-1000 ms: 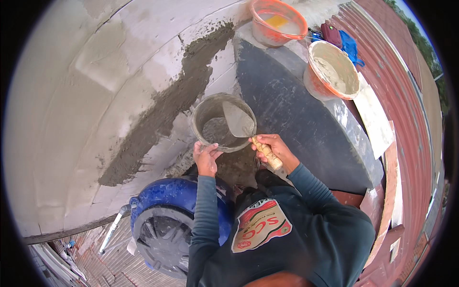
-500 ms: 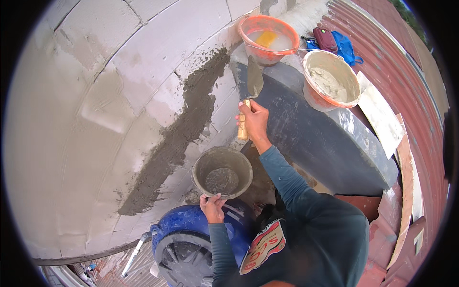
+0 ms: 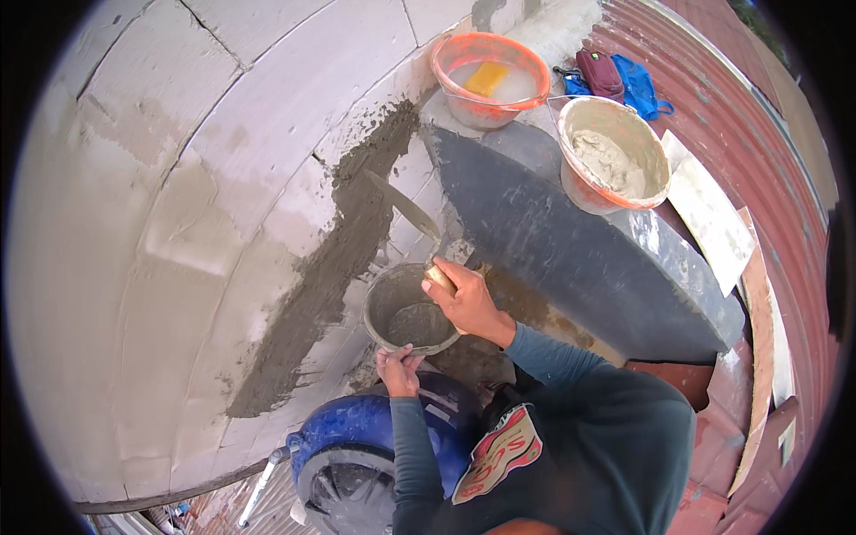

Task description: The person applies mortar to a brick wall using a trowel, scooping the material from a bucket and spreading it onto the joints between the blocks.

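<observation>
My right hand [image 3: 465, 301] is closed round the wooden handle of a trowel [image 3: 407, 207]. Its thin metal blade points up and left, in front of a dark band of wet mortar [image 3: 312, 299] on the pale block wall [image 3: 294, 134]; whether it touches the mortar I cannot tell. My left hand [image 3: 399, 368] grips the near rim of a small grey bucket [image 3: 383, 308] with mortar in its bottom. Part of that bucket's right side is hidden behind my right hand.
Beyond a dark grey slab [image 3: 571, 241] stand an orange bucket [image 3: 455, 98] with cloudy water and a yellow sponge [image 3: 485, 78], and a bucket of pale mix [image 3: 615, 165]. A blue drum [image 3: 343, 423] is below. Red corrugated roofing [image 3: 713, 134] lies right.
My right hand has come down and slightly left, to beside the grey bucket. The trowel blade has swung left, from over the slab's edge to in front of the wall.
</observation>
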